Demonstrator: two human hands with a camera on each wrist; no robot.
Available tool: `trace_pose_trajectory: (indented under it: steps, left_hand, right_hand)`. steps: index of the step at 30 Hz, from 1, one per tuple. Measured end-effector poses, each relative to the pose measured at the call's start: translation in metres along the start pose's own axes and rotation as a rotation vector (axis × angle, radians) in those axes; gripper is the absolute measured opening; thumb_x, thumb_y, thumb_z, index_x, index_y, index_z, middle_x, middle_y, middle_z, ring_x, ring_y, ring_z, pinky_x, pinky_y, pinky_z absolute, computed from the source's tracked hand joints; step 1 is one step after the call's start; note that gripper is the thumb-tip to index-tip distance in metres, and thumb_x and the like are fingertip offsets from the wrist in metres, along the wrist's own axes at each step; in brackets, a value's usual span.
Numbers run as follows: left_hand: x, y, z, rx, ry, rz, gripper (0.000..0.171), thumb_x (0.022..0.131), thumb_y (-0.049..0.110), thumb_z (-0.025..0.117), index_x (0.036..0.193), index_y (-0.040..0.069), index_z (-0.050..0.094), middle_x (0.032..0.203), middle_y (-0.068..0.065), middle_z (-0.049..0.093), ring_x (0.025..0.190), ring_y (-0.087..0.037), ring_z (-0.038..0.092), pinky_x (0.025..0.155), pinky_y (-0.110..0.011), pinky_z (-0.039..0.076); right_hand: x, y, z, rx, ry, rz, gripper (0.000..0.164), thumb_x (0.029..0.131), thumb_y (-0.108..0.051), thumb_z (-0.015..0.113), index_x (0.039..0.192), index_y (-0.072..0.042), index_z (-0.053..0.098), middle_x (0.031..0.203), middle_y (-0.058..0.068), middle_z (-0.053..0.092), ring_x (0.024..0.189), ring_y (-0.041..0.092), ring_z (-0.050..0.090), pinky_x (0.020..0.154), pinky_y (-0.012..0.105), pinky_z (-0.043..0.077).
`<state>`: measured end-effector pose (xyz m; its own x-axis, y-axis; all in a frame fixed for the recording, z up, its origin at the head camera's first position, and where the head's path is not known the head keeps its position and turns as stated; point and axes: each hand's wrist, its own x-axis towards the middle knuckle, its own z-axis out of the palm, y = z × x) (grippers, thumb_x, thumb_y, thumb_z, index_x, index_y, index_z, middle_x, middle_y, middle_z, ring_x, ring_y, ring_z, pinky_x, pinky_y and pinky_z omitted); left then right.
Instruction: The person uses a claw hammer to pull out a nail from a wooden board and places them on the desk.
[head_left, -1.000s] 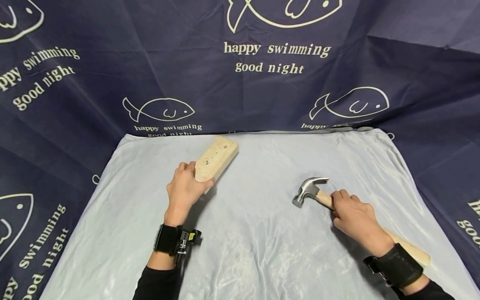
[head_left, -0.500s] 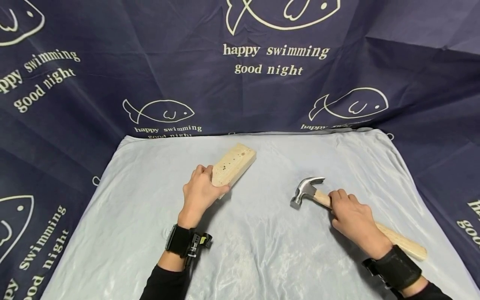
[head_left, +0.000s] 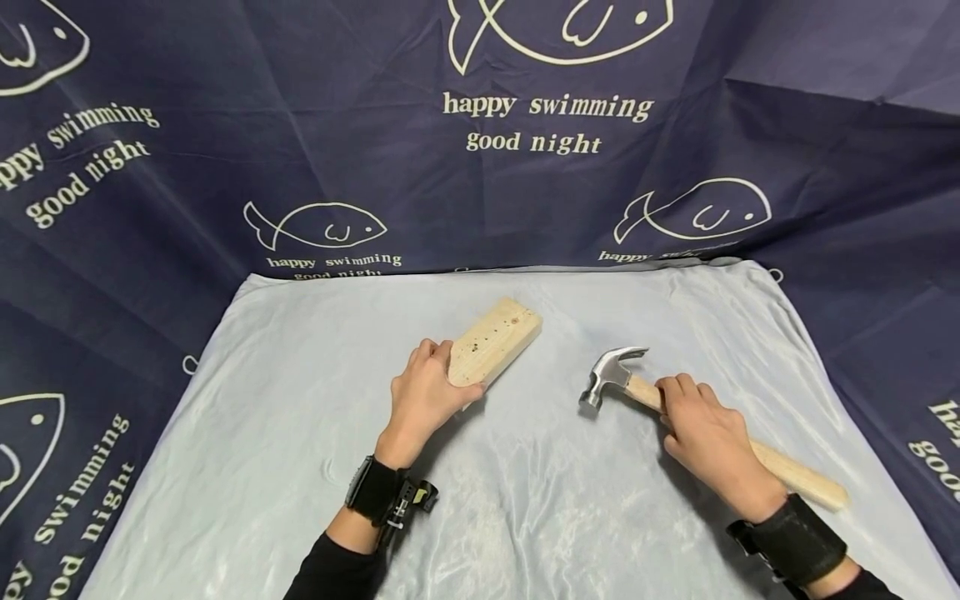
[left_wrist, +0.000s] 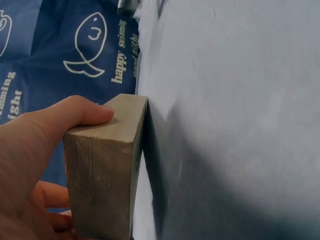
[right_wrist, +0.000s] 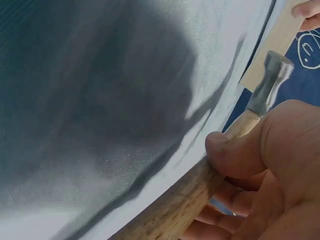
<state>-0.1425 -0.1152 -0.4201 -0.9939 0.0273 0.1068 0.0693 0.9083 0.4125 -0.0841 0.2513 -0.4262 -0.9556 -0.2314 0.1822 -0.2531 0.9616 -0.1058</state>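
Wooden block [head_left: 497,342] over the pale cloth [head_left: 562,500], taken as landmark; its long axis slants away to the right, near end held by the left hand [head_left: 431,390], thumb on the block's right edge, fingers curled round the left; whether its underside touches the cloth, cannot tell.

Hammer [head_left: 643,392] right of the block, clear gap between; metal head is the part nearest the block, handle trailing off rightward and toward the person; right hand [head_left: 708,437] clamped round that handle, beyond the head as seen from the block; left hand much the nearer to the block.
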Motion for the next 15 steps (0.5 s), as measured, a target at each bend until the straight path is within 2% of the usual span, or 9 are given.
trace_pose_trajectory:
  steps: [4, 10, 15]
  left_hand:
    - [-0.003, 0.006, 0.003, -0.005, 0.003, 0.003, 0.089, 0.061, 0.061, 0.072, 0.133, 0.014, 0.05, 0.107, 0.001, 0.049, 0.091, -0.013, 0.047, 0.06, -0.037, 0.044]
    - [-0.006, 0.011, 0.011, -0.012, 0.031, 0.024, 0.085, 0.063, 0.063, 0.07, 0.131, 0.015, 0.052, 0.103, 0.002, 0.049, 0.087, -0.012, 0.047, 0.055, -0.033, 0.042]
    - [-0.006, 0.015, 0.016, -0.013, 0.044, 0.035, 0.085, 0.063, 0.062, 0.07, 0.131, 0.015, 0.052, 0.106, 0.001, 0.049, 0.089, -0.012, 0.047, 0.054, -0.032, 0.043]
  right_hand:
    - [0.0, -0.003, -0.001, -0.01, 0.038, -0.019, 0.034, 0.076, -0.01, 0.062, 0.109, -0.009, 0.053, 0.094, 0.004, 0.052, 0.078, 0.025, 0.05, 0.041, 0.03, 0.034]
    - [0.002, -0.01, -0.002, 0.011, 0.133, -0.024, 0.036, 0.077, -0.013, 0.063, 0.112, -0.009, 0.054, 0.097, 0.003, 0.055, 0.082, 0.024, 0.053, 0.043, 0.035, 0.039]
    - [0.006, -0.012, -0.004, 0.039, 0.178, -0.019, 0.035, 0.079, -0.012, 0.062, 0.113, -0.009, 0.053, 0.099, 0.002, 0.053, 0.085, 0.022, 0.052, 0.043, 0.036, 0.04]
